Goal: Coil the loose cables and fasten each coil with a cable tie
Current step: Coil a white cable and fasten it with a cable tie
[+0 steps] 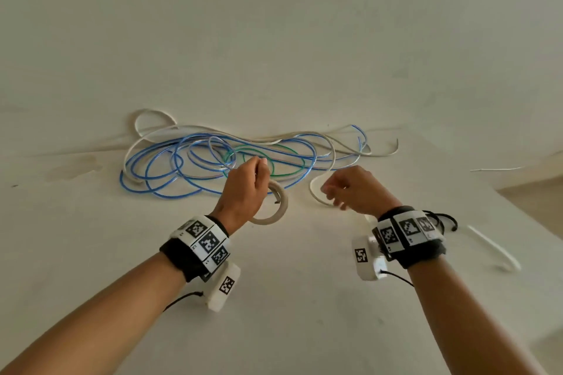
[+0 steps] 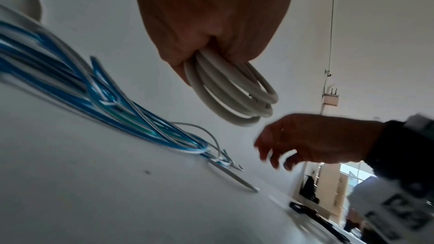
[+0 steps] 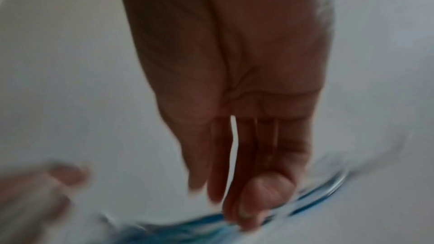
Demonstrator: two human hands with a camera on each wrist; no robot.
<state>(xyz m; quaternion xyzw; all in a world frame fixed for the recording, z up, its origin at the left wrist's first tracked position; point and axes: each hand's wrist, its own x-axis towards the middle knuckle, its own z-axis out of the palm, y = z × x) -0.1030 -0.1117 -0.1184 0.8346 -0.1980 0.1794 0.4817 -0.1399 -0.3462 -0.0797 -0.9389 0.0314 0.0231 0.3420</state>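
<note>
Right now the left hand (image 1: 243,189) is up off the white table (image 1: 289,298), fingers curled tight round a small coil of white cable (image 1: 275,207); the left wrist view shows several turns bunched together and hanging out below the fist (image 2: 230,96). Over on the other side, the right hand (image 1: 355,189) hovers just beside the coil, apart from it, fingers loosely curved and holding nothing; its own wrist view is blurred but shows the fingers (image 3: 234,155) hanging nearly straight. Behind both hands sprawls the loose tangle: blue cables (image 1: 170,170) in wide loops, a green cable (image 1: 274,158) looped in the middle, more white cable (image 1: 152,119) threading through. A free white cable end (image 1: 316,192) curls on the table near the right hand. Off to the far right lies a white cable tie (image 1: 493,246).
</note>
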